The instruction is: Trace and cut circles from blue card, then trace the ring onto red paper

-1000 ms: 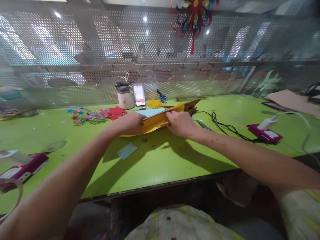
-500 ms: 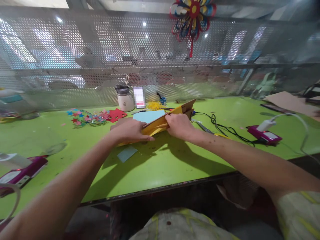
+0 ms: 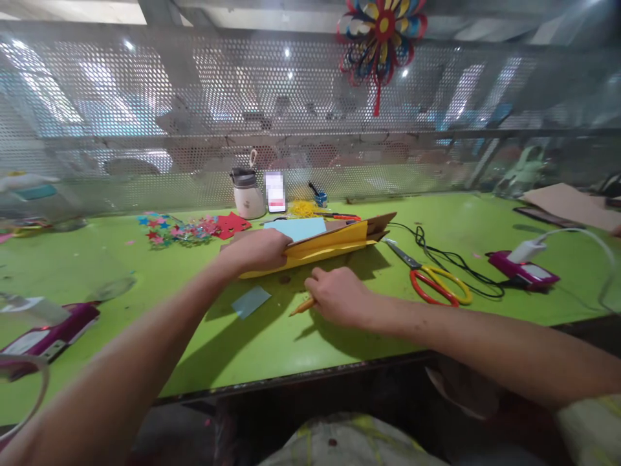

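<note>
My left hand (image 3: 264, 249) is closed on the near edge of a piece of cardboard (image 3: 381, 225) whose front is faced with yellow paper (image 3: 325, 249). It holds the piece tilted up off the table. A light blue sheet (image 3: 295, 228) lies on or behind it. My right hand (image 3: 342, 298), lower and nearer me, grips a yellow-orange pencil (image 3: 303, 307) with its tip pointing left. Between my forearms a small pale blue paper square (image 3: 251, 302) lies on the table. Scissors (image 3: 427, 275) with red and yellow handles lie right of the cardboard.
Colored paper stars (image 3: 169, 230) and red paper (image 3: 233, 225) lie at the back left. A white cup (image 3: 248, 199), a phone (image 3: 275, 192) and yellow shreds (image 3: 304, 208) are behind the cardboard. Purple power strips (image 3: 524, 270) with cords sit on both sides.
My right hand has let go of the cardboard's edge and come down toward me with the pencil. The cardboard has tipped lower on the right, and the scissors are now uncovered.
</note>
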A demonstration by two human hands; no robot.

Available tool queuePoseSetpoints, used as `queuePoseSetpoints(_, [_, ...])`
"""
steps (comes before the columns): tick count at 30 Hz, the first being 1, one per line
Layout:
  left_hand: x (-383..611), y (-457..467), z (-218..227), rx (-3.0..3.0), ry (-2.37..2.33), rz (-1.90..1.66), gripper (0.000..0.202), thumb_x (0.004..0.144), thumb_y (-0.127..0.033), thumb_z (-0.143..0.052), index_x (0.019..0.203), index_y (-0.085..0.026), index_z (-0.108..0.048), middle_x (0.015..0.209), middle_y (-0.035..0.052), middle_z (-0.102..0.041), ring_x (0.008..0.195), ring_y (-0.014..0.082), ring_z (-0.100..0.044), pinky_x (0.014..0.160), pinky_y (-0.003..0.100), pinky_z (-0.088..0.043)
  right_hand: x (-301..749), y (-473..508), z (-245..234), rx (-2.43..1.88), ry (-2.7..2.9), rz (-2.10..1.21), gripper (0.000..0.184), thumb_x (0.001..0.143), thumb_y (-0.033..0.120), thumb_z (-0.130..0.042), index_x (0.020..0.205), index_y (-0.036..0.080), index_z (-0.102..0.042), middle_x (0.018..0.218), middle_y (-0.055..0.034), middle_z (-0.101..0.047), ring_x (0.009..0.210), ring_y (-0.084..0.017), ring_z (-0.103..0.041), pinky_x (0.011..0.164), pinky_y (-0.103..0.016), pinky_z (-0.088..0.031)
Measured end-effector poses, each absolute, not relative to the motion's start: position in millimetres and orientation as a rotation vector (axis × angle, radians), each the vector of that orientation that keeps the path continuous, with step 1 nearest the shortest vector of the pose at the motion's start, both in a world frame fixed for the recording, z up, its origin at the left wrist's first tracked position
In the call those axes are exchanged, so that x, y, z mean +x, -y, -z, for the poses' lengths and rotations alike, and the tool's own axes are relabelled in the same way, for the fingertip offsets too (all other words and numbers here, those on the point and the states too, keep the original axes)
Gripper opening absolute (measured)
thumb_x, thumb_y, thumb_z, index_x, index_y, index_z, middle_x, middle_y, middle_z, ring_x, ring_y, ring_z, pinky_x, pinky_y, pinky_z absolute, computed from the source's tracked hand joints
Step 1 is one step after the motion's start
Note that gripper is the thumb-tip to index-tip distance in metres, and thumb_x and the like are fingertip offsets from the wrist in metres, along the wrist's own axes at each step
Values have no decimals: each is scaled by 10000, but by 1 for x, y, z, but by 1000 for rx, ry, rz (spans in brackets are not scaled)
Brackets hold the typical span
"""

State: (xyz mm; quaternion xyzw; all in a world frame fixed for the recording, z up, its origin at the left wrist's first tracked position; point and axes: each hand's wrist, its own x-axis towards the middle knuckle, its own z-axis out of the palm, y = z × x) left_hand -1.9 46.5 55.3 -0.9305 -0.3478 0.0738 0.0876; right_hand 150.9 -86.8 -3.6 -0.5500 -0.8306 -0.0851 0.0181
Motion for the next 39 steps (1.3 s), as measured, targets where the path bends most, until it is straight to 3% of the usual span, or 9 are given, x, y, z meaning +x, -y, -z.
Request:
queuePoseSetpoints(6, [-1,-48,-63,-2789,997,-247,358,753,-234,-502,1028,-181,-724,918,119,-741,734,234,-655,606,288,-431,123,30,32,-1619,2699,177,297,893,98,-447,1120,123,-636,1082,-156,-690,838,-264,-710,663,-354,-510])
queuePoseSetpoints(12, [-7,-50,-56,-2790,1045,-240,371,769,-255,-525,1087,-200,-709,952,131,-729,745,242,-658,626,304,-447,133,56,31,-1590,2709,138,274,865,114,-493,1100,141,-632,1158,-156,-665,823,-255,-708,658,-354,-524])
queuePoseSetpoints(16, [-6,-52,-55,-2801,1048,-248,368,771,-254,-530,1090,-210,-708,941,129,-726,754,248,-658,646,314,-451,124,69,32,-1466,2732,163,196,898,151,-496,1056,167,-611,1075,-116,-678,752,-226,-700,584,-322,-509])
queuePoseSetpoints(21, [-5,-50,-59,-2811,1043,-279,344,768,-260,-534,1056,-226,-719,904,110,-723,720,239,-648,618,306,-436,86,39,36,-1144,2848,281,213,912,107,-484,1071,72,-621,969,-158,-698,718,-222,-688,584,-320,-506])
queuePoseSetpoints(24, [-7,-49,-59,-2813,1053,-298,318,779,-277,-544,1038,-243,-726,888,96,-722,730,236,-646,639,307,-446,71,17,37,-1032,2897,298,195,864,16,-481,917,62,-662,807,-140,-694,735,-242,-677,620,-335,-503])
queuePoseSetpoints(27, [-8,-47,-58,-2817,1062,-300,291,795,-286,-549,1020,-250,-731,885,89,-723,756,234,-649,677,308,-459,68,7,39,-970,2931,313,199,825,-21,-494,839,66,-672,800,-146,-696,741,-258,-673,617,-348,-493])
queuePoseSetpoints(31, [-8,-45,-59,-2832,1030,-278,266,814,-271,-539,992,-224,-730,907,100,-726,790,243,-656,721,317,-470,82,23,34,-989,2944,281,153,885,58,-518,903,104,-663,842,-112,-705,697,-213,-670,548,-291,-454])
queuePoseSetpoints(35, [-10,-38,-54,-2854,952,-283,217,835,-227,-520,923,-199,-717,822,100,-722,714,237,-659,668,313,-473,112,76,18,-1061,2857,162,113,897,143,-537,954,133,-634,826,-70,-697,630,-194,-637,485,-287,-388])
queuePoseSetpoints(39, [-16,-24,-36,-2886,842,-300,247,878,-123,-448,905,-177,-688,832,121,-723,733,250,-682,646,316,-491,152,126,-3,-1248,2549,-19,103,897,202,-543,932,192,-639,850,-33,-692,735,-188,-635,611,-291,-430])
